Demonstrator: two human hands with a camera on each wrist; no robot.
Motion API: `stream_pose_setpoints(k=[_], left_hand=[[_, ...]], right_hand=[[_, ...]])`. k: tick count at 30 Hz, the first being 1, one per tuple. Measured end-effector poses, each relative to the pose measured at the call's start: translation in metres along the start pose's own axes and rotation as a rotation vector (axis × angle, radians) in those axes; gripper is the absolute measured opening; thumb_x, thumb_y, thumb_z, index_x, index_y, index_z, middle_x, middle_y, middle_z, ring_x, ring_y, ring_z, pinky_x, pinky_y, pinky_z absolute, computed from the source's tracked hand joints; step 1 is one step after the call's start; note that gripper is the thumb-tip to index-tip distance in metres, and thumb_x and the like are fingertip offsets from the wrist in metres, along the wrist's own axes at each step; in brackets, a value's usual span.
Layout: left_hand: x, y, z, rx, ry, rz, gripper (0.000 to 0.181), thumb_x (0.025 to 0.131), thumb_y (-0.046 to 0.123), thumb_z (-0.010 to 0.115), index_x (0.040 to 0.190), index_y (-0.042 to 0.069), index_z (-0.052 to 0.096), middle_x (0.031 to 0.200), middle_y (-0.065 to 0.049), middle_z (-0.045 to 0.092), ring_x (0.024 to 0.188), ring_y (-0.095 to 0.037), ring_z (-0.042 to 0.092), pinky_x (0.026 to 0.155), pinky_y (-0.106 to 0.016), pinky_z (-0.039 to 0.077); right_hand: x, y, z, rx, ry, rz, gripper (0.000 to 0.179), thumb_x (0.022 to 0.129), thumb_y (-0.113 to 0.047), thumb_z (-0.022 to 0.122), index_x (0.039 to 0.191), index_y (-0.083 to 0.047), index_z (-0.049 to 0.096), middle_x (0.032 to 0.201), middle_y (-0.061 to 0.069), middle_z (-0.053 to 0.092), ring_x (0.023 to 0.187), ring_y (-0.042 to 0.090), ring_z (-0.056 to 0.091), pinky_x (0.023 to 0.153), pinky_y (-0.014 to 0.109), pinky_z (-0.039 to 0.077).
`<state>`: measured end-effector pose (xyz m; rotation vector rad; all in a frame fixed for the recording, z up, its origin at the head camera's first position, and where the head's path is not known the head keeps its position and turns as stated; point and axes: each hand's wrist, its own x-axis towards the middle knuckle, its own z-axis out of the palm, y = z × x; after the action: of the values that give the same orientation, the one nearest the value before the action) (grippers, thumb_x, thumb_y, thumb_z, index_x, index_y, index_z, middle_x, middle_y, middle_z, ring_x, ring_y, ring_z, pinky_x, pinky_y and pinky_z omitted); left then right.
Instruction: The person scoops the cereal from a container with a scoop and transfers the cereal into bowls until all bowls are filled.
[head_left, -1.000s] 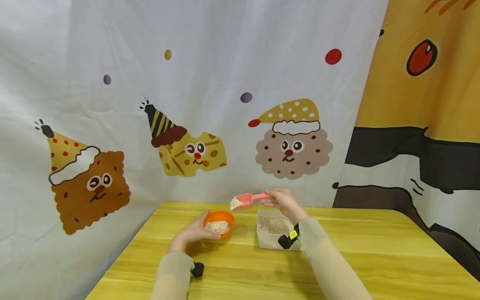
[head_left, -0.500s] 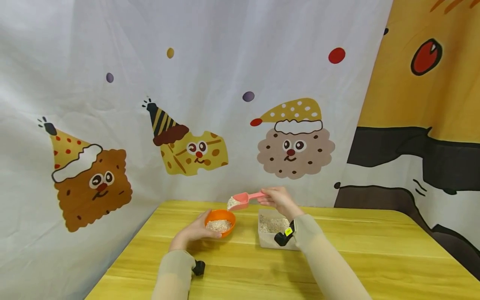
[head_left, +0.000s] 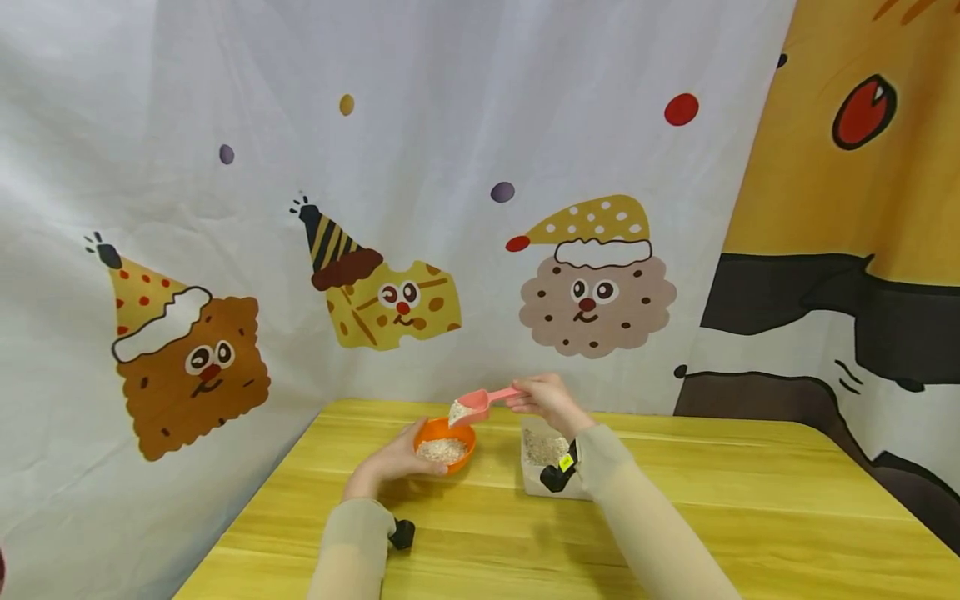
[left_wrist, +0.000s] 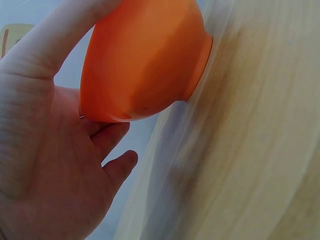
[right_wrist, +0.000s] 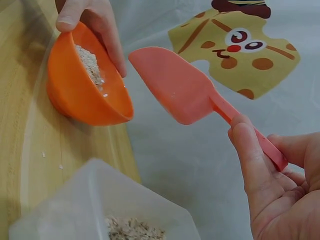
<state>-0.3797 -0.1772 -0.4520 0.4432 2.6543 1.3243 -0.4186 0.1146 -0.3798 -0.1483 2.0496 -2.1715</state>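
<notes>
My left hand [head_left: 397, 460] grips the side of an orange bowl [head_left: 467, 436], thumb along the near rim. Pale flakes, like rolled oats [head_left: 441, 451], lie inside it. In the left wrist view the bowl's foot [left_wrist: 200, 67] is right at the tabletop. With the fingers of my right hand [head_left: 551, 402] I pinch the handle of a pink scoop [head_left: 480, 402]. Its front holds a heap of flakes [head_left: 458, 411] and overlaps the bowl's far right rim in the head view. From the right wrist, the scoop's underside [right_wrist: 172, 87] shows, tipped toward the bowl.
A whitish translucent tub [head_left: 536, 482] of flakes stands on the wooden table [head_left: 465, 542], partly behind my right wrist. A few loose flakes [right_wrist: 61, 166] lie on the tabletop near it. A cartoon-printed cloth [head_left: 420, 150] hangs behind the table.
My right hand has carried the loaded scoop left, from beside the bowl to over its rim. The left hand keeps its grip on the bowl; the head view has shifted slightly.
</notes>
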Motion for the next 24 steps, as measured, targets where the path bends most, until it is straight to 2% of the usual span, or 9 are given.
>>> stream_pose_setpoints(k=[6,12,16,24], left_hand=[[-0.001,0.001,0.002,0.002,-0.011,0.001,0.111,0.072,0.037,0.085,0.155,0.005,0.019,0.156,-0.023,0.018,0.140,-0.040,0.023,0.109,-0.059,0.025],[-0.001,0.001,0.001,0.013,-0.014,-0.008,0.109,0.074,0.037,0.084,0.155,0.006,0.018,0.157,-0.023,0.016,0.141,-0.040,0.022,0.108,-0.059,0.026],[-0.001,0.002,0.000,0.012,-0.012,-0.011,0.109,0.074,0.038,0.084,0.155,0.007,0.018,0.157,-0.023,0.016,0.141,-0.040,0.021,0.108,-0.059,0.026],[0.000,0.003,0.000,0.009,-0.004,-0.014,0.111,0.072,0.042,0.085,0.155,0.006,0.019,0.156,-0.023,0.019,0.140,-0.041,0.024,0.107,-0.059,0.027]], right_hand=[[0.001,0.004,0.007,-0.027,-0.011,-0.005,0.030,0.098,-0.003,0.054,0.118,0.019,0.056,0.082,0.020,0.070,0.065,0.017,0.069,0.075,0.038,0.056],[0.001,0.003,0.017,-0.109,-0.023,-0.030,0.028,0.097,-0.004,0.055,0.114,0.018,0.059,0.079,0.018,0.070,0.069,0.022,0.070,0.070,0.035,0.058],[0.003,0.000,0.025,-0.162,-0.022,-0.057,0.026,0.097,-0.003,0.056,0.112,0.017,0.061,0.078,0.019,0.070,0.068,0.024,0.070,0.070,0.038,0.058],[0.005,-0.003,0.039,-0.282,-0.010,-0.104,0.024,0.096,-0.004,0.056,0.107,0.015,0.064,0.078,0.024,0.069,0.075,0.037,0.070,0.066,0.040,0.058]])
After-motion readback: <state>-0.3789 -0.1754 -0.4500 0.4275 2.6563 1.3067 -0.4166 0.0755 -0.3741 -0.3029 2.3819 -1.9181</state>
